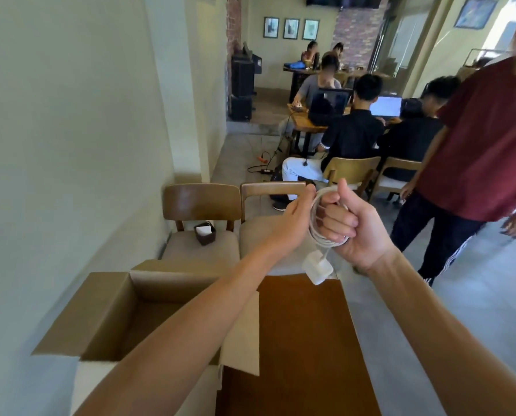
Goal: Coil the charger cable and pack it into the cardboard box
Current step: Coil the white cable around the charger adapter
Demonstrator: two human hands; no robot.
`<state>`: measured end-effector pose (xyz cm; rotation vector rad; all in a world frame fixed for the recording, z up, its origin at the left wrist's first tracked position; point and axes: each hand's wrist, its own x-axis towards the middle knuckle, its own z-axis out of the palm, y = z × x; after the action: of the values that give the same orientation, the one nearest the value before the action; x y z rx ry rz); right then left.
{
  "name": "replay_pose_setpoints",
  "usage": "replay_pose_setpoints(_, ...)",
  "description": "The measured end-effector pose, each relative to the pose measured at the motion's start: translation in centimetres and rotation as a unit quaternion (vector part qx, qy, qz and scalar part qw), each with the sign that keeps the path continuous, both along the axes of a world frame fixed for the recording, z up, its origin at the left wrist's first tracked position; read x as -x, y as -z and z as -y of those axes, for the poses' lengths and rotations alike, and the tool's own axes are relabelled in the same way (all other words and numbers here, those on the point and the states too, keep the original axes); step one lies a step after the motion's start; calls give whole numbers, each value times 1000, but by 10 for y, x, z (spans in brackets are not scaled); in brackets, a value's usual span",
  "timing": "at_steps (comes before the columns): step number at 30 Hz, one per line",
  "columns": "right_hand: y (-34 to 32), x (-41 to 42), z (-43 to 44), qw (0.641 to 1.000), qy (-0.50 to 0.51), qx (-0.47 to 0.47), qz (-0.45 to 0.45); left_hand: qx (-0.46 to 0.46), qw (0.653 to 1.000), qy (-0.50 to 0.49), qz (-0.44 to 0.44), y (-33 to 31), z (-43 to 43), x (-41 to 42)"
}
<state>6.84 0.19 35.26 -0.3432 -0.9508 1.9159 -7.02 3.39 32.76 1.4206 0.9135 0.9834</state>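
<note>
Charger cable sits just right of the frame's centre, held up in the air, its white loops wound around the curled fingers of your right hand. That hand is closed into a fist on the coil, with the thumb pointing up. Your left hand reaches in from the lower left and pinches the strand at the top of the coil between thumb and fingertips. The white charger brick dangles below the coil on a short length of cable, above the far edge of the brown table.

The cardboard box stands in the lower left of the frame, just left of the table, with its flaps open. Your left forearm crosses over its right side and hides part of the inside.

Beyond the table stand two wooden chairs, and the left one carries a small dark holder on its seat. A person in a maroon shirt stands at the right edge.
</note>
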Motion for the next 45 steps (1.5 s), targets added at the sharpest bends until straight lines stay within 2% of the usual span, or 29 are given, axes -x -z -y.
replay_pose_setpoints(5, -5, -6, 4, 999, 31, 7, 19, 39, 998, 35, 43, -5, 9, -6)
replay_pose_setpoints(7, -8, -11, 4, 999, 29, 11, 9, 55, 996, 61, 22, 2, 9, -8)
replay_pose_setpoints(11, -12, -24, 6, 1000, 20, 22, -1, 114, 973, 172, -99, 35, 5, -9)
replay_pose_setpoints(13, -13, -33, 8, 999, 41, 25, -1, 148, 955, 230, -115, 50, 1, -10)
replay_pose_setpoints(16, -9, -49, 10, 996, 79, 40, 8, 144, 936, 300, -112, 52, 3, -12)
replay_pose_setpoints(19, -3, -66, 12, 991, 120, 47, 21, 149, 923, 331, -125, 40, 7, -13)
replay_pose_setpoints(22, 2, -75, 13, 986, 147, 52, 58, 131, 928, 306, -169, 33, 8, -15)
replay_pose_setpoints(25, 10, -79, 11, 962, 197, 22, 185, 112, 946, 256, -163, 30, 3, -15)
replay_pose_setpoints(28, 18, -76, 14, 917, 247, -17, 311, 64, 967, 183, -168, 30, -4, -11)
replay_pose_setpoints(31, 28, -64, 13, 854, 296, -22, 429, 21, 975, 111, -191, 28, -1, -8)
replay_pose_setpoints(33, 35, -55, 10, 815, 335, -16, 472, 2, 979, 71, -188, 29, 2, -3)
replay_pose_setpoints(35, 38, -46, 8, 812, 347, -17, 468, -22, 986, 51, -159, 31, 5, 5)
replay_pose_setpoints(38, 34, -32, 6, 828, 335, -22, 450, -61, 988, 38, -137, 29, 8, 16)
replay_pose_setpoints(43, 30, -19, -2, 846, 332, -37, 416, -128, 973, 14, -193, 14, 10, 24)
replay_pose_setpoints(45, 30, -16, -5, 840, 329, -54, 428, -153, 961, 4, -230, 10, 12, 22)
